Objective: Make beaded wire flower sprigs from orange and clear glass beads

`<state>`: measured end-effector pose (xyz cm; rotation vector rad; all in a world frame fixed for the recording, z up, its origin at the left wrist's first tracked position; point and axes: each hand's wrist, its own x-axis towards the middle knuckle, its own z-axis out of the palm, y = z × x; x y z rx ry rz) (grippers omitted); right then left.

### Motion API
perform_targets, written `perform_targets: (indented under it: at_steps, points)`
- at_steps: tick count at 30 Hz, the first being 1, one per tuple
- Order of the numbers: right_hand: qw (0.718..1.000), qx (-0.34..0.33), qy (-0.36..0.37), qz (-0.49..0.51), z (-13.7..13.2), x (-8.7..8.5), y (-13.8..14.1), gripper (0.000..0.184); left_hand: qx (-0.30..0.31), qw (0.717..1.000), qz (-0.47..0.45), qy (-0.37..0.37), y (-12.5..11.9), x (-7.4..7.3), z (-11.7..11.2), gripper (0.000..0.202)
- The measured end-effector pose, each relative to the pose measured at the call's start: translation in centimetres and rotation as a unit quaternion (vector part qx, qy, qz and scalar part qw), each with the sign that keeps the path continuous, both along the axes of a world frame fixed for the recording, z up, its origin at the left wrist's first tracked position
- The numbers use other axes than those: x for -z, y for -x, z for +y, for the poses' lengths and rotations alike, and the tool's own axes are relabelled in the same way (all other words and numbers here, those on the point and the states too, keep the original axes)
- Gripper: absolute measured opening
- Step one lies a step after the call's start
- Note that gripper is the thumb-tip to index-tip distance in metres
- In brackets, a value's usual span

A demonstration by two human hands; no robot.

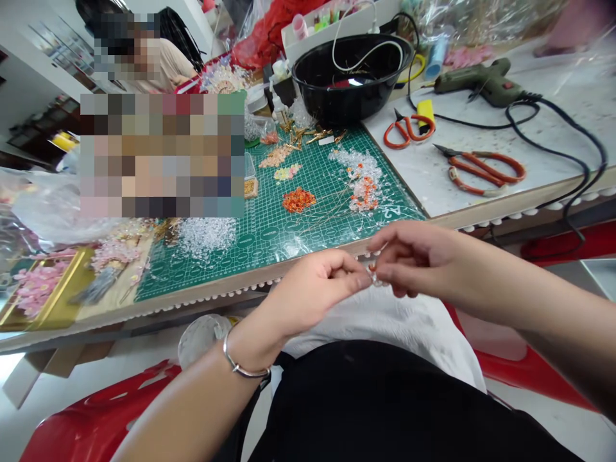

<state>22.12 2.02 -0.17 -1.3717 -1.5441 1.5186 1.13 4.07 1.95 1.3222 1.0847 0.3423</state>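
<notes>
My left hand (pixel 317 285) and my right hand (pixel 414 260) meet in front of the table edge, above my lap. Both pinch a tiny clear bead piece (pixel 374 276) between their fingertips; its shape is too small to make out. A silver bangle (pixel 240 366) circles my left wrist. Just beyond the hands lies a green cutting mat (pixel 269 224) with heaps of clear beads (pixel 206 232), orange beads (pixel 298 200) and a clear-and-orange beaded cluster (pixel 360 186).
On the white tabletop to the right lie two orange-handled scissors (pixel 481 170), (pixel 409 128), and a green glue gun (pixel 486 80) with a black cable. A black bowl (pixel 351 74) stands behind the mat. Pink flower pieces (pixel 38 285) sit at the left. Another person sits far left.
</notes>
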Motion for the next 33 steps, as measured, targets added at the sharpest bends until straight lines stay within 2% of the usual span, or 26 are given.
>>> perform_targets:
  at_steps: [2, 3, 5, 8, 15, 20, 25, 27, 30, 33]
  points:
    - [0.993, 0.065, 0.038, 0.092, -0.2, 0.4, 0.1, 0.037, -0.099, 0.99, -0.092, 0.026, -0.3, 0.7, -0.2, 0.024]
    - [0.988, 0.071, 0.058, 0.124, -0.4, 0.7, 0.3, 0.039, -0.137, 0.981, -0.131, 0.039, -0.4, 1.1, -0.3, 0.024]
    - [0.979, 0.035, 0.116, 0.166, -0.8, 1.0, 0.9, 0.037, -0.173, 0.967, -0.178, 0.054, -0.8, 1.6, -0.7, 0.021]
    - [0.949, 0.003, 0.211, 0.236, -1.4, 1.2, 2.0, 0.034, -0.164, 0.964, -0.2, 0.055, -1.1, 1.7, -1.3, 0.016]
    - [0.909, 0.003, 0.288, 0.301, -1.6, 0.9, 2.5, 0.029, -0.147, 0.97, -0.185, 0.063, -0.6, 1.3, -1.5, 0.011]
    - [0.939, 0.048, 0.2, 0.275, -2.0, 1.5, 2.4, 0.025, -0.089, 0.991, -0.098, 0.014, 0.2, 1.0, -1.2, 0.014]
    - [0.981, 0.04, 0.114, 0.151, -2.6, 2.0, 2.0, 0.027, -0.044, 0.998, -0.054, -0.011, 0.4, 0.6, -1.2, 0.022]
    - [0.991, 0.035, 0.069, 0.106, -2.8, 1.9, 1.9, 0.027, -0.046, 0.996, -0.074, 0.003, 0.3, 0.5, -1.1, 0.021]
    - [0.997, 0.016, 0.029, 0.071, -2.8, 1.7, 1.7, 0.026, -0.05, 0.99, -0.111, 0.069, 0.3, 0.3, -0.7, 0.023]
    - [0.999, -0.023, 0.002, 0.049, -2.4, 1.5, 0.9, 0.025, -0.009, 0.983, -0.116, 0.14, 0.6, 0.3, -0.1, 0.024]
